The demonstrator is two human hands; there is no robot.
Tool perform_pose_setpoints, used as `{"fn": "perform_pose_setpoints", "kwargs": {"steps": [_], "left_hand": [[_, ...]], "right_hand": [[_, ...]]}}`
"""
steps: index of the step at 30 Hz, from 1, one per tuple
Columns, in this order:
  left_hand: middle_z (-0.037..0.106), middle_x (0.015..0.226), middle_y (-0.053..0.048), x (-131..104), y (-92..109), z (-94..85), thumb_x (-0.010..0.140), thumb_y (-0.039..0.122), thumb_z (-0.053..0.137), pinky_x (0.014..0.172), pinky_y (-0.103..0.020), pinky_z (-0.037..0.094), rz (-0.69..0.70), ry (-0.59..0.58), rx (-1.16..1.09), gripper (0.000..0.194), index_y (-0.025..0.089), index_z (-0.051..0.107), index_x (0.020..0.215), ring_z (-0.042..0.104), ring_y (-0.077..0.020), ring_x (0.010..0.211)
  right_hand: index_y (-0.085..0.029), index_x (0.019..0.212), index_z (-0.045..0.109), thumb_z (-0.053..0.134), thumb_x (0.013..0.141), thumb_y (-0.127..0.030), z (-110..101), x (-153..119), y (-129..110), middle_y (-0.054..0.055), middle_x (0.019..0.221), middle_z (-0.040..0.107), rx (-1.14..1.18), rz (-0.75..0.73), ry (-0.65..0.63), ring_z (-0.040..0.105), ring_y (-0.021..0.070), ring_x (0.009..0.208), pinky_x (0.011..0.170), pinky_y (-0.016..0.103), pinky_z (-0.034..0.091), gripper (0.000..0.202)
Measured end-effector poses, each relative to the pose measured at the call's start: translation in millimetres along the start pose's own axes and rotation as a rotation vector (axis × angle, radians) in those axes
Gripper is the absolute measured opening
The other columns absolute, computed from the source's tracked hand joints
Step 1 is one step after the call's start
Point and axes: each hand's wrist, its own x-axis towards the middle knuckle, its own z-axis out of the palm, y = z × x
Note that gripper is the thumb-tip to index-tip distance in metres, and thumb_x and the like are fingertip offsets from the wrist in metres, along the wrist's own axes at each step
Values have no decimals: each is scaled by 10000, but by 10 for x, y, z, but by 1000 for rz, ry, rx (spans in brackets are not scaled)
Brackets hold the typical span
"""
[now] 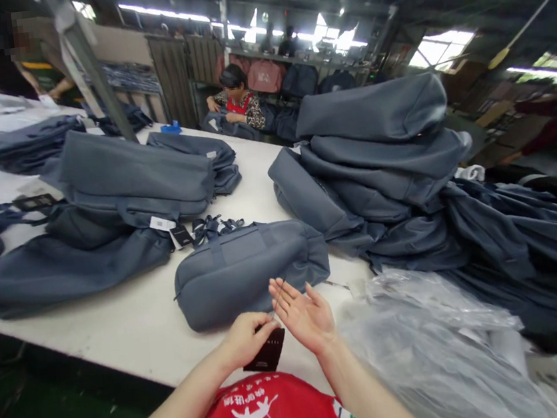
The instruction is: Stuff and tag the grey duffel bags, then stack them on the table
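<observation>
red garment (300, 400) is lying nearest; left hand (247, 337) is pinching a black tag (267, 354) between fingers, near a blue-grey bag (245, 273); right hand (303, 317) is holding fingers outstretched; a slackening pinch could be dropping the tag.

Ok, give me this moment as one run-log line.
left hand: pinching black tag | right hand: open, palm showing, beside left hand | blue-grey bag: just beyond hands, on white table | clear plastic: at right

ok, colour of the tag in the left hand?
The tag is black; it shows best in the head view.
</observation>
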Motion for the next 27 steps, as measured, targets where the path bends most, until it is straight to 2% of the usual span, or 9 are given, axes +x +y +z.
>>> {"fn": "perform_pose_setpoints", "kwargs": {"steps": [2, 4, 8, 11, 14, 17, 20, 24, 27], "left_hand": [[685, 674, -16, -83, -118, -93, 908, 419, 426, 632, -254, 423, -51, 89, 4, 428, 158, 691, 697, 601, -167, 663], [719, 751, -22, -191, -273, -267, 903, 417, 433, 685, -258, 443, -86, 166, -13, 402, 167, 715, 762, 630, -182, 728], [751, 905, -39, -454, -677, -840, 873, 430, 456, 822, -291, 467, -207, 282, -13, 370, 188, 735, 861, 663, -222, 880], [755, 903, -48, -596, -1000, -1371, 839, 472, 471, 831, -315, 478, -291, 350, 31, 388, 192, 739, 835, 666, -244, 897], [755, 866, -44, -593, -1236, -1881, 810, 495, 483, 802, -319, 485, -313, 413, 65, 396, 194, 741, 809, 667, -249, 865], [754, 842, -40, -421, -1347, -2294, 788, 501, 503, 782, -317, 485, -286, 418, 72, 391, 191, 742, 792, 665, -249, 838], [753, 847, -41, -110, -1390, -2568, 799, 505, 494, 767, -308, 481, -231, 344, 62, 405, 188, 746, 800, 663, -241, 827], [748, 819, -46, 407, -1472, -2713, 810, 500, 483, 731, -301, 470, -207, 215, 60, 417, 175, 744, 800, 661, -236, 799], [749, 839, -71, 778, -1565, -2679, 807, 473, 494, 743, -323, 471, -188, 115, 19, 406, 150, 740, 816, 660, -252, 804]], "right_hand": [[-173, 1169, 604, 486, 865, -528, -4, 164, 165, 122, 1375, 522, -55, 61, -4, 495, 225, 1266, 1010, 401, 439, 483], [-147, 1081, 654, 549, 832, -529, -9, 376, 365, 147, 1209, 636, -222, 127, 35, 634, 216, 1048, 894, 368, 501, 468], [-121, 914, 689, 733, 686, -416, 40, 985, 672, 93, 838, 712, -757, 45, 214, 647, 150, 669, 627, 268, 516, 376], [-157, 997, 651, 729, 679, -342, 136, 1627, 696, 67, 932, 699, -899, -94, 321, 638, 124, 669, 574, 231, 511, 376], [-166, 1081, 585, 681, 723, -291, 262, 2329, 635, 83, 1058, 661, -913, -111, 390, 635, 92, 641, 522, 196, 504, 391], [-138, 1049, 565, 607, 768, -270, 382, 2899, 618, 76, 914, 666, -911, -36, 420, 614, 85, 532, 440, 181, 466, 313], [-134, 874, 583, 546, 776, -267, 442, 3197, 639, 6, 641, 608, -903, 67, 395, 533, 76, 405, 368, 163, 386, 169], [-152, 632, 545, 533, 716, -238, 411, 3216, 618, -58, 406, 430, -905, 188, 309, 401, 79, 313, 318, 167, 243, 121], [-144, 670, 594, 539, 690, -212, 379, 3127, 560, -64, 436, 446, -886, 204, 247, 350, 57, 338, 353, 165, 219, 90]]}}
